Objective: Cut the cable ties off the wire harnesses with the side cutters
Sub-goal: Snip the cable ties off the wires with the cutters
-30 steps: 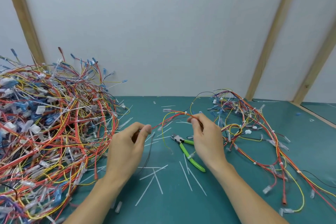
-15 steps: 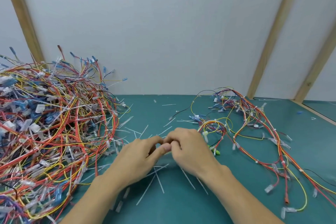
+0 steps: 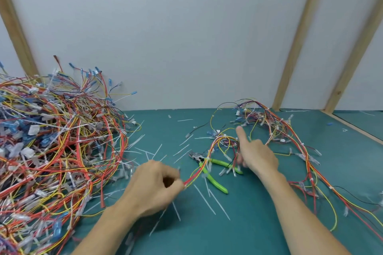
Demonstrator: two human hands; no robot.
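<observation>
Left hand (image 3: 154,187): I see thumb and fingers curled, pinching one end of a red-and-yellow wire harness (image 3: 209,152). Right hand (image 3: 256,154): index finger extended straight, pointing away; remaining fingers blurred, possibly touching the harness loop, grip not confirmed. Green-handled side cutters (image 3: 211,171) lie on the teal mat (image 3: 248,223) between the hands, under the held wires. Cut cable ties (image 3: 204,196) lie scattered around them. Large harness pile (image 3: 56,147) left of left hand; second harness (image 3: 290,136) beyond the right.
</observation>
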